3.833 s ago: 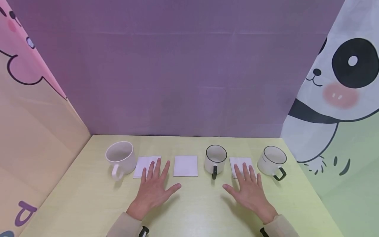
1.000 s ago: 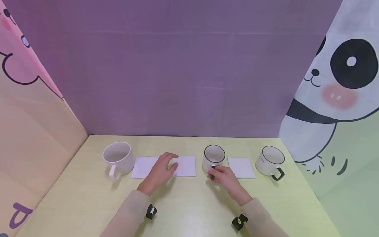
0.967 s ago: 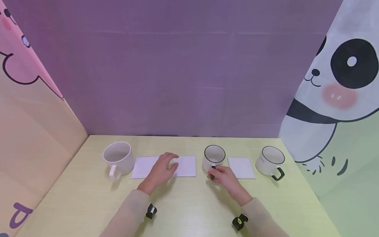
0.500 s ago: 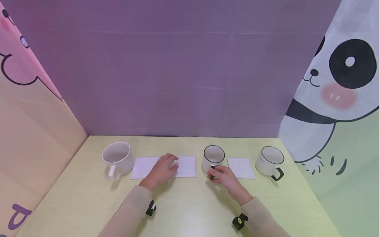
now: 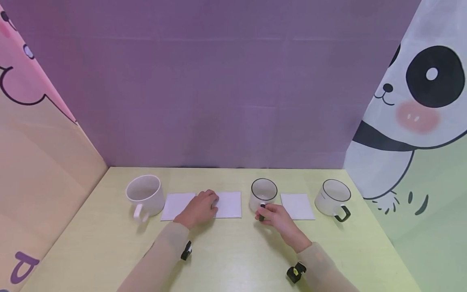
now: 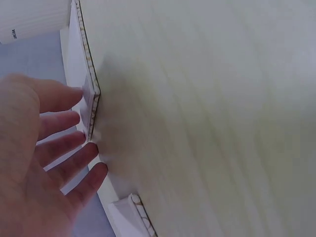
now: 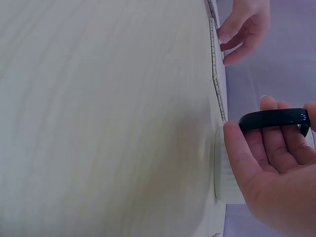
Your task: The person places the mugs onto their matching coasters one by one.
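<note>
Three thin white square boards lie in a row on the table. My left hand (image 5: pixel 198 209) is low over the gap between the left board (image 5: pixel 178 205) and the middle board (image 5: pixel 229 205), fingers bent loosely. In the left wrist view, the thumb and fingertips of that hand (image 6: pixel 34 143) come close to a board corner (image 6: pixel 89 98); whether they touch is unclear. Right of the middle board stands an upright white mug (image 5: pixel 256 202) with a dark rim. My right hand (image 5: pixel 280 222) grips its black handle (image 7: pixel 271 118); the mug's lower front is partly covered.
A large white mug (image 5: pixel 155 200) stands at the left, its white handle facing me. At the far right is another dark-rimmed mug (image 5: pixel 330 205) with a black handle. Between the two dark-rimmed mugs lies the right board (image 5: pixel 297 207). A purple backdrop (image 5: pixel 226 101) rises behind the table.
Both hands were first spread flat over the table; the right then took the mug's handle and stays there. Over the last second the left hand's fingers have bent more and lowered slightly.
</note>
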`<state>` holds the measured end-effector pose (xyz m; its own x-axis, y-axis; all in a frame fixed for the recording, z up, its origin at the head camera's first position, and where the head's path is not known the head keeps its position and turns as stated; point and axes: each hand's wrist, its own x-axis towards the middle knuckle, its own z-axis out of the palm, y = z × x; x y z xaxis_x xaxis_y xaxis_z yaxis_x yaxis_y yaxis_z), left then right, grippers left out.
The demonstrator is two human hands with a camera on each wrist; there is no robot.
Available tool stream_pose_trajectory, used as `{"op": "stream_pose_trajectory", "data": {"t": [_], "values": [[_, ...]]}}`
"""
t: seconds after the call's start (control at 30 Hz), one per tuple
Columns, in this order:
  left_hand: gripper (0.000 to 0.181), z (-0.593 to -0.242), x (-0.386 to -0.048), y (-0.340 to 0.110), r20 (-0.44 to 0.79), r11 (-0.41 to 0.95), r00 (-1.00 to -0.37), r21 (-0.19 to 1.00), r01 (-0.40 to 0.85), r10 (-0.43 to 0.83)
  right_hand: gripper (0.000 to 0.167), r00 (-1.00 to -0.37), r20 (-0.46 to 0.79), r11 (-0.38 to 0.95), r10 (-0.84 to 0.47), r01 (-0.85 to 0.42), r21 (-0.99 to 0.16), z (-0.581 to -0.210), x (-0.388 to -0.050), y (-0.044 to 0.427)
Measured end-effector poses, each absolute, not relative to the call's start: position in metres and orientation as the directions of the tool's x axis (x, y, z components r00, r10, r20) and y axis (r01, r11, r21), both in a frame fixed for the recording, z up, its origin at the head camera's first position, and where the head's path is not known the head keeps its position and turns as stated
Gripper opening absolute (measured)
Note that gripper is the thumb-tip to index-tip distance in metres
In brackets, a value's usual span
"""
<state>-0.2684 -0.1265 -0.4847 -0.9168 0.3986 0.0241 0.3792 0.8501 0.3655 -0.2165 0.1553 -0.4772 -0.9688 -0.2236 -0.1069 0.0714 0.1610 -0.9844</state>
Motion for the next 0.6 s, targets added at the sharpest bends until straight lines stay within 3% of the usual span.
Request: {"op": "stream_pose_trajectory", "data": {"t": [0.6], "values": [[0.04, -0.475, -0.271, -0.135, -0.061, 0.8, -0.882, 0.454, 0.393, 0.468, 0.025, -0.964, -0.137, 0.121, -0.227, 0.112, -0.986, -0.476, -0.219, 0.157]]}}
